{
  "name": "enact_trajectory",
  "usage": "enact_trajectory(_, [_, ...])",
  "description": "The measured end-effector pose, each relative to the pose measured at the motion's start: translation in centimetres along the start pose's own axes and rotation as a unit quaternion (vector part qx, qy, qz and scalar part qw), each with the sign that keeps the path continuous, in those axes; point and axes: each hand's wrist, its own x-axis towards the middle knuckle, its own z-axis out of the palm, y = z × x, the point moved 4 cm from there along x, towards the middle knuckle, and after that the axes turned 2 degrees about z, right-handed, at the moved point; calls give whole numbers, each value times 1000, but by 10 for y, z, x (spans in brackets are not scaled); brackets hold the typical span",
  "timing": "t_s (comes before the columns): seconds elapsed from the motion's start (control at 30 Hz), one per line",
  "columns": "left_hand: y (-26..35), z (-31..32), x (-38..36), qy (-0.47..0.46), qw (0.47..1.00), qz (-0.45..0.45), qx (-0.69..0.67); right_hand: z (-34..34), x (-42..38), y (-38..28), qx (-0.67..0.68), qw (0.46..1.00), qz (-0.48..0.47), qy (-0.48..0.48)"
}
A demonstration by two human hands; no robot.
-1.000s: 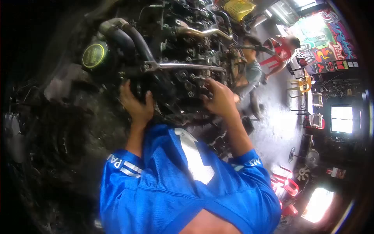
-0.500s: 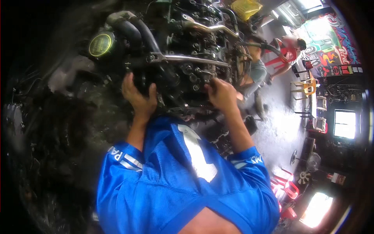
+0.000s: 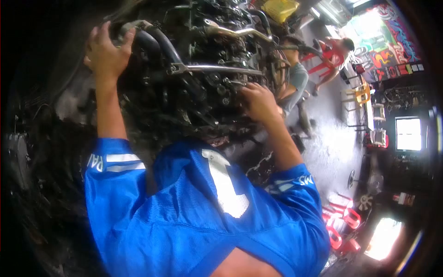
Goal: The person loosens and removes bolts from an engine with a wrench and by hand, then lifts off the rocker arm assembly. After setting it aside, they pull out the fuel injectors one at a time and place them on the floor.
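In front of me is an engine (image 3: 203, 99) with dark, greasy parts. My left hand (image 3: 108, 54) is raised at the far left, fingers spread, over the spot where a round yellow-rimmed cap showed before; whether it touches that cap is hidden. Beside it curves a thick black hose (image 3: 167, 45). My right hand (image 3: 258, 102) is closed against the engine's side, its fingertips curled round something too small and dark to name. Just above that hand, a long shiny metal bar (image 3: 221, 69) with a forked end lies across the engine. Behind the bar runs a bent gold-coloured pipe (image 3: 240, 32).
A person in a grey shirt (image 3: 297, 81) sits close by on the engine's right. Another person in red (image 3: 333, 55) is farther back. A yellow bag (image 3: 280, 9) sits beyond the engine. Red chairs (image 3: 344, 214), a yellow chair (image 3: 362, 92) and a fan (image 3: 364, 201) stand at the right.
My left hand has moved up and left, from beside the engine to over the round cap. My right hand stays at nearly the same spot on the engine. The view has shifted slightly.
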Motion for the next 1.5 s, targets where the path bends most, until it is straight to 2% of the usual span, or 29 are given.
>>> enact_trajectory(0.03, [-1,3,-2,-23,1000,1,19,0,-3,-3,2,1000,12,-3])
enact_trajectory(0.1, [-3,9,-1,-50,999,-8,9,-12,-3,-6,-33,992,113,42])
enact_trajectory(0.13, [-3,9,-1,-66,998,-15,5,-11,-3,-3,-32,977,207,-27])
enact_trajectory(0.17, [-4,9,0,-82,996,-22,3,-11,0,-5,-32,977,211,-28])
enact_trajectory(0.23, [-6,11,2,-102,995,-20,-10,3,-3,-1,-83,940,285,-171])
enact_trajectory(0.27, [-7,11,2,-95,995,-14,-23,7,-5,1,-79,938,290,-174])
enact_trajectory(0.33, [-5,11,2,-89,995,-6,-40,7,-4,-1,-53,985,136,-92])
enact_trajectory(0.37, [-2,7,3,-73,996,12,-41,5,-6,2,-54,984,140,-95])
enact_trajectory(0.43, [3,2,2,-59,997,31,-46,-15,-3,-4,-69,994,71,36])
enact_trajectory(0.47, [4,2,2,-59,997,28,-44,-20,-2,-2,-41,992,120,23])
enact_trajectory(0.5, [3,2,2,-59,997,24,-41,-22,1,-4,-43,992,118,22])
enact_trajectory(0.57, [-3,9,3,-74,995,21,-59,-8,0,-1,-79,958,239,-138])
enact_trajectory(0.6, [-6,12,4,-86,993,20,-76,3,-3,1,-68,959,234,-144])
enact_trajectory(0.63, [-5,11,4,-86,993,20,-76,9,-6,5,-68,959,233,-145])
enact_trajectory(0.7, [-3,8,3,-90,994,13,-62,11,-6,5,-21,983,152,-96])
enact_trajectory(0.73, [-4,9,4,-90,994,12,-61,9,-5,8,-21,984,151,-96])
enact_trajectory(0.8, [-5,11,4,-81,993,23,-86,1,-3,4,22,994,86,-71])
enact_trajectory(0.83, [-5,11,3,-81,993,23,-85,2,-4,3,23,994,85,-71])
enact_trajectory(0.9, [-3,11,5,-84,994,36,-62,-5,-2,-3,32,997,68,18])
enact_trajectory(0.93, [-2,10,6,-80,994,37,-63,-8,1,-8,31,997,66,22])
enact_trajectory(1.0, [0,8,4,-90,992,35,-81,-5,1,-9,-37,964,243,-104])
enact_trajectory(1.1, [0,10,4,-89,991,39,-94,11,0,-3,-56,958,254,-119])
enact_trajectory(1.17, [3,5,5,-80,992,44,-86,15,-3,4,-50,966,229,-111])
enact_trajectory(1.23, [9,0,4,-126,988,13,-93,4,-5,-5,-2,997,68,-39])
enact_trajectory(1.3, [11,-2,2,-109,990,10,-93,-3,-5,-10,15,996,85,-24])
enact_trajectory(1.37, [10,-1,3,-119,986,-2,-118,-7,-5,-9,18,977,206,-44])
enact_trajectory(1.4, [11,-1,3,-104,987,6,-121,0,-4,-4,-1,965,240,-104])
enact_trajectory(1.5, [13,-3,2,-97,985,12,-145,15,-6,3,-5,976,196,-95])
